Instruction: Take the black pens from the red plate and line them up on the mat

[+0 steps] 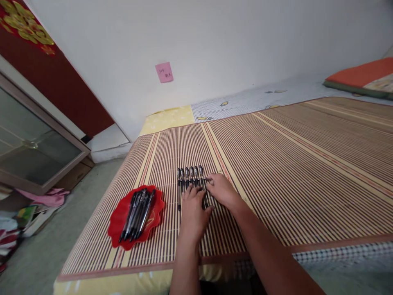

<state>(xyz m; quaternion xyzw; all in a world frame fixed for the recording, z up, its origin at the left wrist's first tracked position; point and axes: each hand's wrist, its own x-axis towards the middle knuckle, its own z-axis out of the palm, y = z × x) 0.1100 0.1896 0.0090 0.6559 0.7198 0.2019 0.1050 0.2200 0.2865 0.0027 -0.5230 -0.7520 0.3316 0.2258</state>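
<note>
Several black-capped pens (pixel 187 173) lie side by side in a row on a striped bamboo mat (pixel 260 172), caps pointing away from me. My left hand (pixel 195 207) rests over the lower part of the row, fingers stretched out and thumb apart, covering several barrels. At the right end, the fingers of my right hand (pixel 219 188) are curled together against the last pen (pixel 201 171), just below its cap. To the left, a red scalloped plate (pixel 118 213) holds a bundle of more black pens (pixel 138 215), with a thin yellowish band beside them.
The mat covers a bed with a yellow and checked sheet (pixel 168 119) against a white wall. A pink note (pixel 164 72) sticks to the wall. Folded orange bedding (pixel 362 76) lies far right. At left are a glass-door cabinet (pixel 37 143) and things on the floor.
</note>
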